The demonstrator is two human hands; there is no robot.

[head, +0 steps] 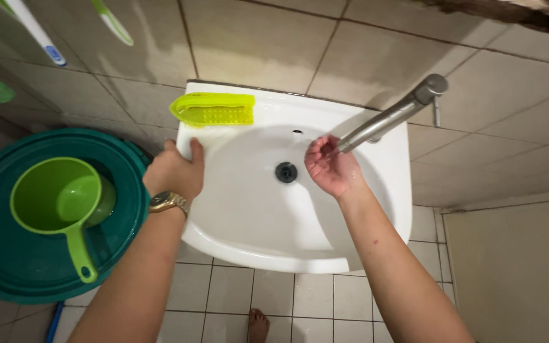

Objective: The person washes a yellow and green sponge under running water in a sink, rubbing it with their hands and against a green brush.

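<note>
The white wall-mounted sink (376,209) sits in the middle of the view, its drain (286,171) in the centre of the bowl; the right hand (330,166) is cupped palm-up, fingers loosely curled and gripping nothing, just under the spout of the metal tap (392,117). The left hand (176,173), a gold watch (168,202) on its wrist, grips the sink's left rim with fingers curled over the edge. A yellow-green soap tray (214,109) lies on the back ledge, and a green dipper (61,203) rests in the teal bucket (7,267) left of the sink.

sink (236,222): white, wall-mounted, oval bowl, dark drain at centre | faucet (392,117): metal, long spout angled over sink's right rim | soap dish (214,109): yellow-green, perforated, on sink's back-left rim
</note>
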